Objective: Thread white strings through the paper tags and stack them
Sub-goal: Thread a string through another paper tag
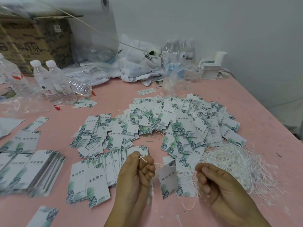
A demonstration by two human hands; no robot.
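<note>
On the pink surface [246, 102] in front of the person, the work was in the middle of one threading. The left hand [136, 176] was curled closed, and its fingers [139, 157] pinched the end of a thin white string [143, 158], which ran to the right toward a white paper tag printed with green leaves [168, 181]; this tag hung tilted between the two hands, just above the surface, and it seemed to be already on the string, though the hole itself was too small to see. The right hand [221, 185] was also curled closed, its fingers near the loose white strings; whether it held one I cannot tell. To the right lay a tangled heap of white strings [236, 166], still large. A wide pile of the same tags with strings showing among them [188, 122] lay spread behind the hands, so I judge that many were finished but not stacked neatly. Neat overlapping rows of flat tags [91, 176] and a thick stack at the left [37, 171] showed no strings that I could make out, so probably much work was left. The clear plastic water bottles [54, 81] and a brown cardboard box [34, 41] at the far edge were blurred, and the stack at the left was cut off by the picture's border.
</note>
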